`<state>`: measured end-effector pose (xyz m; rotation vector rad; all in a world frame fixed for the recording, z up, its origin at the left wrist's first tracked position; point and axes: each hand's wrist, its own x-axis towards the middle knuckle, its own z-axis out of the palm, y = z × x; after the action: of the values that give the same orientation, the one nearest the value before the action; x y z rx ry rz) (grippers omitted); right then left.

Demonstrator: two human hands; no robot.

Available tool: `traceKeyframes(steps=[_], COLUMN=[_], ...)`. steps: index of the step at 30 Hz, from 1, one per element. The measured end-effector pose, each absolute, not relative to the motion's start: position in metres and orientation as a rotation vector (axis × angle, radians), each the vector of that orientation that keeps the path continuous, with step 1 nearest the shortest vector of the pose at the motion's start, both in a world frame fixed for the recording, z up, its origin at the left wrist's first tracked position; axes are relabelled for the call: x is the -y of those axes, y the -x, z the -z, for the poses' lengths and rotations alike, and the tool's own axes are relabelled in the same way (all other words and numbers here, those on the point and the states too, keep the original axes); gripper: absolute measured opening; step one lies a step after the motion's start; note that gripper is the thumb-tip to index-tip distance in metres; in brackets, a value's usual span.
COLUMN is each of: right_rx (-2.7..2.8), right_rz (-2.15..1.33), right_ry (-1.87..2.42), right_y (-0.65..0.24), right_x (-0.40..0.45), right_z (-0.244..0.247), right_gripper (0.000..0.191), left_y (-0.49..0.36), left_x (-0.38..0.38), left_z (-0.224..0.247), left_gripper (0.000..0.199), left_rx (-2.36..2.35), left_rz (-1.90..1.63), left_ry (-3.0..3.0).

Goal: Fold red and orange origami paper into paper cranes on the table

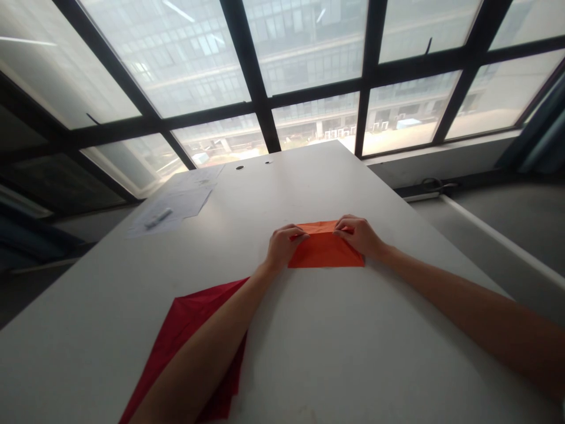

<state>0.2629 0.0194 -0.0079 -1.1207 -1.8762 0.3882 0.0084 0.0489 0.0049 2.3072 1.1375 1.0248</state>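
A folded sheet of orange paper (324, 250) lies flat on the white table (282, 353), just ahead of me. My left hand (285, 246) rests on its left end, with the fingers over the top edge. My right hand (357, 235) presses on its upper right part, and the fingertips point toward my left hand. Under my left forearm lies a larger sheet of creased red paper (185, 330), partly hidden by the arm.
Loose white papers (176, 203) and a white marker (158, 218) lie at the table's far left. Two small holes (239, 167) mark the far end. Beyond the table stands a large dark-framed window (309, 70). The floor lies below both long edges.
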Motion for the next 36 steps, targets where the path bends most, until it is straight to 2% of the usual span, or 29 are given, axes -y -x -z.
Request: traceKeyframes(steps=[4,10,17,25,31,36], right_rx=[1.934,1.973,2.059,1.873,1.993,2.088], right_rz=[-0.329,-0.275,-0.297,-0.399,-0.291,-0.234], right_ry=[1.12,1.144,1.116,1.124,1.165,1.197], right_y=[-0.267,-0.273,-0.276,-0.276,-0.275,-0.276], right_x=[-0.022,-0.027,-0.031,-0.033,-0.033,-0.033], right_z=[0.008,0.012,0.019,0.016,0.018,0.019], right_gripper=[0.009,0.015,0.018,0.015,0.018,0.015], left_y=[-0.007,-0.006,-0.008,-0.008,-0.005,-0.002], left_x=[-0.05,-0.055,-0.054,-0.054,-0.061,-0.066], left_z=[-0.004,-0.005,-0.002,-0.004,0.004,0.009], left_gripper=[0.021,0.02,0.02,0.019,0.016,0.024], left_rx=[-1.119,-1.127,-1.187,-1.206,-1.137,-1.122], left_rz=[-1.169,-1.222,-1.04,-1.156,-1.041,-0.909], left_ry=[-2.227,-2.181,-2.131,-2.05,-2.167,-2.295])
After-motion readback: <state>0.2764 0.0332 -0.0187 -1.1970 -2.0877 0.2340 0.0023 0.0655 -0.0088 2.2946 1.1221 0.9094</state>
